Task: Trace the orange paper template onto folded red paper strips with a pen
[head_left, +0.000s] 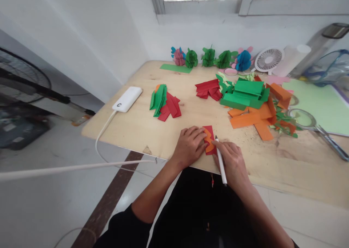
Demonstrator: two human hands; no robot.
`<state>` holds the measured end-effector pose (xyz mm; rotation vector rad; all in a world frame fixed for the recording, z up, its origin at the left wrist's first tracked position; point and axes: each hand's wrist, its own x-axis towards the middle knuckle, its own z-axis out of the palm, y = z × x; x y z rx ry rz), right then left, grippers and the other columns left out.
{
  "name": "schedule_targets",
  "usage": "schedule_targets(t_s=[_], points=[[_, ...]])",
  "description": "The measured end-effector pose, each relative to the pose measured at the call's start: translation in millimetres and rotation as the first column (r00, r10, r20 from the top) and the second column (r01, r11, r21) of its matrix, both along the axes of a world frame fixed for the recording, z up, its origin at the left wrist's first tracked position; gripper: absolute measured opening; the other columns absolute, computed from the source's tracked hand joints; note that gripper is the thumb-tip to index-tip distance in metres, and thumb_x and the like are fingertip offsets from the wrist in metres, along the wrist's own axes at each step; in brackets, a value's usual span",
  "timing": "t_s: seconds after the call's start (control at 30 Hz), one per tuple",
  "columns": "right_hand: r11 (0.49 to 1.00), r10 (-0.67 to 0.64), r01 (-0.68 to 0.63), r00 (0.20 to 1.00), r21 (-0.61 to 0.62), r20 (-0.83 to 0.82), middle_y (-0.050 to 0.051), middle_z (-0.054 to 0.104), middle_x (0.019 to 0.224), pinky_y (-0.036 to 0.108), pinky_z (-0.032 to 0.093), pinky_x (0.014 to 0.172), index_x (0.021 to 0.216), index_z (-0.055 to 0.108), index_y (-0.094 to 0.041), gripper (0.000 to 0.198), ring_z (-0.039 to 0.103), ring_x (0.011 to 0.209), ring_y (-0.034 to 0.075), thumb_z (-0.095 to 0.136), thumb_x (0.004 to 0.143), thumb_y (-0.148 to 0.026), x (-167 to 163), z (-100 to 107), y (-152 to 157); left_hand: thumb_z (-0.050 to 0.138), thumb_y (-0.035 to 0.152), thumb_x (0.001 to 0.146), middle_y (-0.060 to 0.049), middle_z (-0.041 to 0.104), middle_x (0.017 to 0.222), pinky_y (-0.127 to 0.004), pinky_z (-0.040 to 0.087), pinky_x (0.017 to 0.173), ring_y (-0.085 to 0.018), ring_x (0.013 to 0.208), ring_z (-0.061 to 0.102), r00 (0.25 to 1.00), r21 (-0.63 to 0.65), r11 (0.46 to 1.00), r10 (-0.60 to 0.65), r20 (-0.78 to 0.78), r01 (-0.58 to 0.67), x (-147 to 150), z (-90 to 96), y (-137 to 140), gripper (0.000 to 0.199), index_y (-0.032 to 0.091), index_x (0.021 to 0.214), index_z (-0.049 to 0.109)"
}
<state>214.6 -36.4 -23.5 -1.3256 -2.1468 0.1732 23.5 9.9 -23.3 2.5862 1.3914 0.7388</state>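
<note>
Near the table's front edge lies a small folded red paper (208,129), with a wavy-edged orange paper cutout (208,140) on top of it. My left hand (191,144) rests on the left side of these papers, fingers stretched out flat and pressing them down. A white pen (221,164) is tucked in my right hand (231,159), its dark tip pointing away from me. A fingertip of that hand touches the cutout's right side; its other fingers are partly hidden.
Folded green strips (158,99) and red strips (171,108) lie left. Right are piles of red (208,88), green (245,92) and orange paper (245,119), scissors (331,142) and tape (301,118). Paper figures (208,57) and a small fan (269,60) line the wall; a power bank (127,99) sits left.
</note>
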Motion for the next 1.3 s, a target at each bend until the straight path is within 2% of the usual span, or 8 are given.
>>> schedule_targets(t_s=[0.23, 0.67, 1.3], points=[[1.0, 0.001, -0.001, 1.0, 0.029, 0.008, 0.008, 0.07, 0.104, 0.038, 0.041, 0.084, 0.135, 0.051, -0.021, 0.04, 0.058, 0.099, 0.024, 0.047, 0.096, -0.025, -0.3, -2.3, 1.0, 0.054, 0.033, 0.093, -0.008, 0.065, 0.127, -0.046, 0.042, 0.1, -0.028, 0.121, 0.053, 1.0, 0.006, 1.0, -0.006, 0.022, 0.006, -1.0, 1.3, -1.6, 0.026, 0.018, 0.111, 0.065], [1.0, -0.009, 0.009, 1.0, 0.026, 0.013, 0.009, 0.07, 0.105, 0.037, 0.041, 0.082, 0.127, 0.057, -0.02, 0.033, 0.058, 0.099, 0.024, 0.047, 0.096, -0.024, -0.9, -3.4, 2.0, 0.054, 0.033, 0.093, -0.009, 0.065, 0.127, -0.047, 0.042, 0.1, -0.028, 0.122, 0.052, 0.999, 0.005, 1.0, -0.012, 0.033, 0.012, -1.8, 2.4, -4.5, 0.027, 0.017, 0.112, 0.065], [1.0, -0.011, 0.011, 0.999, 0.015, 0.035, 0.009, 0.07, 0.105, 0.036, 0.04, 0.08, 0.133, 0.054, -0.022, 0.038, 0.058, 0.099, 0.024, 0.046, 0.096, -0.023, -1.1, -0.5, 1.1, 0.053, 0.034, 0.093, -0.008, 0.064, 0.128, -0.047, 0.04, 0.101, -0.028, 0.123, 0.051, 0.999, -0.01, 1.0, -0.014, 0.039, 0.014, -2.0, 1.5, -2.7, 0.028, 0.018, 0.112, 0.065]])
